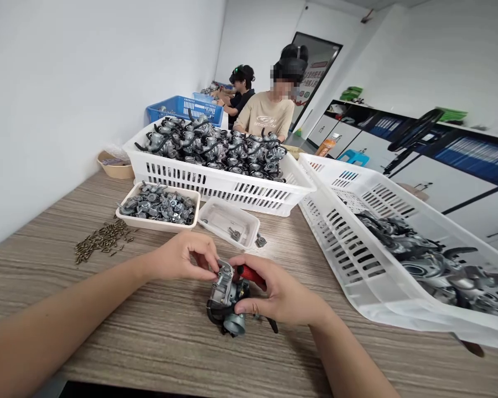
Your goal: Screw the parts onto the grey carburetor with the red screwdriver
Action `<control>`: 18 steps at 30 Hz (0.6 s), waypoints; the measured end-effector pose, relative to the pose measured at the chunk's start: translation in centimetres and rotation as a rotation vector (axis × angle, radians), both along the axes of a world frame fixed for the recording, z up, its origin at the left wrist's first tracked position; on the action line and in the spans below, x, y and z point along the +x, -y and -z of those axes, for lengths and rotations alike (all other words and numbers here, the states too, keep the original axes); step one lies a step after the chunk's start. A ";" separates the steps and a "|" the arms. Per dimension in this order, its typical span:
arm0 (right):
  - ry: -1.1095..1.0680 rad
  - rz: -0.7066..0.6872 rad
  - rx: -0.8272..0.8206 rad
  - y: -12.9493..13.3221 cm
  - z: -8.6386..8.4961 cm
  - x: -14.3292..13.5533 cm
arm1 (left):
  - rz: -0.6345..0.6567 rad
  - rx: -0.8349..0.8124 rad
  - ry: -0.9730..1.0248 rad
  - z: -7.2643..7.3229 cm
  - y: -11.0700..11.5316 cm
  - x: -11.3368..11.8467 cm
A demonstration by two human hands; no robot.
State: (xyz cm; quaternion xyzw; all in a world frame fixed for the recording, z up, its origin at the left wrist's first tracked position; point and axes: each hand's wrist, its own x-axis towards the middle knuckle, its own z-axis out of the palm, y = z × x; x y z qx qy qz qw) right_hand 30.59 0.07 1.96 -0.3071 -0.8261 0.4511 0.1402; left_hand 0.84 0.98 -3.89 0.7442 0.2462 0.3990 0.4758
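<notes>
A metal carburetor with a black hose stands on the wooden table in front of me. My right hand grips it from the right, thumb near the round pale throat. A red-handled tool is tucked under the same hand's fingers; its far end is hidden. At the carburetor's upper left edge, the thumb and fingertips of my left hand are pinched together. Whatever may be between those fingertips is too small to make out.
Brass screws lie loose at left. Beyond are a tray of metal parts, a clear tray and a white crate of carburetors. Another white crate stands at right. A co-worker sits opposite; others sit farther back.
</notes>
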 end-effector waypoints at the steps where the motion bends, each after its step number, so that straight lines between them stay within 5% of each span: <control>1: -0.012 -0.003 -0.010 -0.1 0.0 0.0 | 0.008 -0.010 0.004 0.1 0.0 0.0; 9: -0.113 -0.024 -0.130 -0.7 0.2 0.2 | -0.050 0.251 0.066 0.1 0.8 0.6; 18: -0.073 0.049 -0.191 -0.8 0.1 0.3 | -0.136 0.176 0.002 -0.3 1.1 1.0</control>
